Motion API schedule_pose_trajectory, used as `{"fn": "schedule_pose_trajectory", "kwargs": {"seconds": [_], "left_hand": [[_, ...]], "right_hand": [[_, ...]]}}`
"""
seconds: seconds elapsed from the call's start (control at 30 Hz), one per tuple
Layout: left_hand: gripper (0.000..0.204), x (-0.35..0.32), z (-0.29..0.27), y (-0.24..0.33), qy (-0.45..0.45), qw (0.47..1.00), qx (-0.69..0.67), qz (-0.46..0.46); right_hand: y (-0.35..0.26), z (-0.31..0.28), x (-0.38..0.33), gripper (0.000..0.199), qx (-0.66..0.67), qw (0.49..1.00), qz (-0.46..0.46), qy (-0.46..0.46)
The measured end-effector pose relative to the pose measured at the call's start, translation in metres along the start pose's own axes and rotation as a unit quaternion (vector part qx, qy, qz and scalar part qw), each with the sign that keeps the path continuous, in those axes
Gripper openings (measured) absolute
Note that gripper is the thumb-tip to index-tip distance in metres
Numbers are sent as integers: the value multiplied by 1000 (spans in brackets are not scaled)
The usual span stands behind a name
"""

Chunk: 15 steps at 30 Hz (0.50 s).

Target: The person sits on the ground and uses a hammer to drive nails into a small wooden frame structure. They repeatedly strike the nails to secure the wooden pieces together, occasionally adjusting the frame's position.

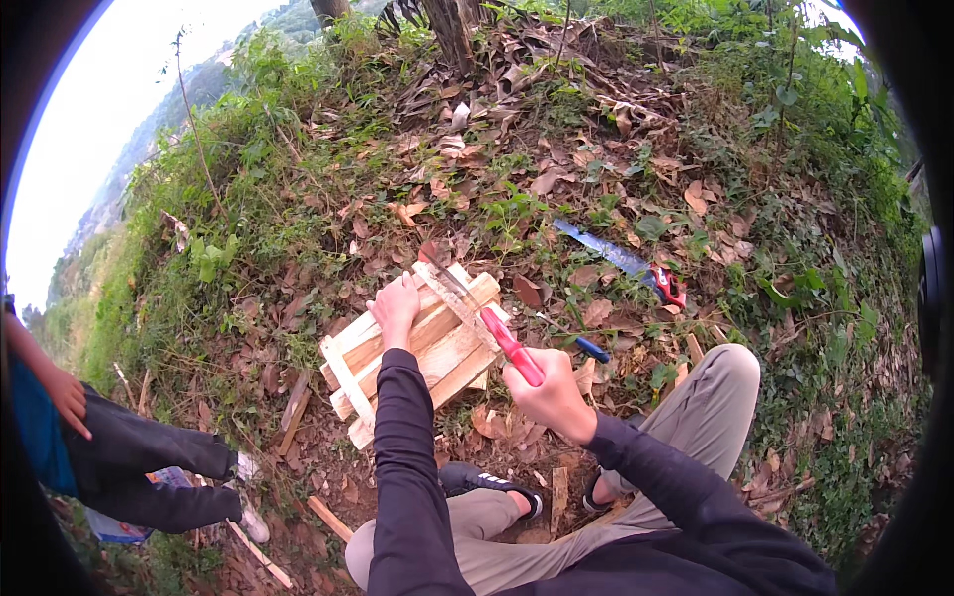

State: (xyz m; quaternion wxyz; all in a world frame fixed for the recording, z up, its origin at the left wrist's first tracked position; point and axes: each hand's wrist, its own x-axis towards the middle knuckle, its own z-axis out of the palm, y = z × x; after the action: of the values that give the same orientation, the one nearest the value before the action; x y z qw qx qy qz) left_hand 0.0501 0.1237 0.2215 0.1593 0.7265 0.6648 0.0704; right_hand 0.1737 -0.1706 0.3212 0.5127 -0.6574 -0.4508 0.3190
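A small panel of pale wooden slats (437, 348), joined by crosspieces near both ends, lies tilted on the ground before my knees. My left hand (396, 306) grips its far left side, fingers bent over the slats. In my right hand (556, 392) is the red handle of a narrow-bladed saw (512, 348). Its blade slants away to the left, along the panel's right-hand crosspiece; whether the teeth touch the wood I cannot tell. To the right lie a screwdriver (591, 349) with a blue handle and another saw (616, 254), blue-bladed with a red and black grip.
Dry leaves (545, 182) and green weeds cover the sloping ground. At the left stands another person (129, 447) in dark trousers, one hand hanging down. Loose wood strips (328, 519) lie near my feet. Tree trunks (449, 35) rise at the far side.
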Motion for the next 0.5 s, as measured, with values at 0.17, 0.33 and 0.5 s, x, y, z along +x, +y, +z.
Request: {"fn": "schedule_pose_trajectory", "kwargs": {"seconds": [0.17,0.33,0.5], "left_hand": [[52,7,-15,-17,-4,1000,20,-5],[53,-1,1,8,-14,998,25,62],[55,2,-7,-16,10,1000,15,14]], "right_hand": [[-22,-43,-77,22,56,998,-8,-7],[3,-5,-1,23,11,1000,-6,9],[-22,-44,-78,20,45,999,21,-5]]}}
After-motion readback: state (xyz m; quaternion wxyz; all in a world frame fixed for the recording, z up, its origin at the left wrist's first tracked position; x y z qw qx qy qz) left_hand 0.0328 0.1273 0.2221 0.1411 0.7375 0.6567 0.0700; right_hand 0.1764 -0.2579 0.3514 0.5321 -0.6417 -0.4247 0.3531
